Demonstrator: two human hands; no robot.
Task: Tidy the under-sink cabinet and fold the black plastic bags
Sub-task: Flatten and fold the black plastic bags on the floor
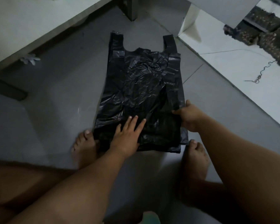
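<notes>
A black plastic bag [142, 78] lies spread flat on the grey floor tiles [55, 97], its two handles pointing away from me. It looks like more than one bag stacked, with a second edge showing at the near end. My left hand [128, 135] lies flat on the near part of the bag, fingers straight and spread. My right hand [189, 117] grips the bag's right edge near the bottom, thumb on top and fingers curled under the plastic.
My bare feet [86, 146] flank the bag's near end. A pale cabinet face [31, 25] runs along the upper left, with a crumpled pale glove [30, 59] at its base. A white raised ledge [233, 65] with a dark rough mat and a bit of wire lies at right.
</notes>
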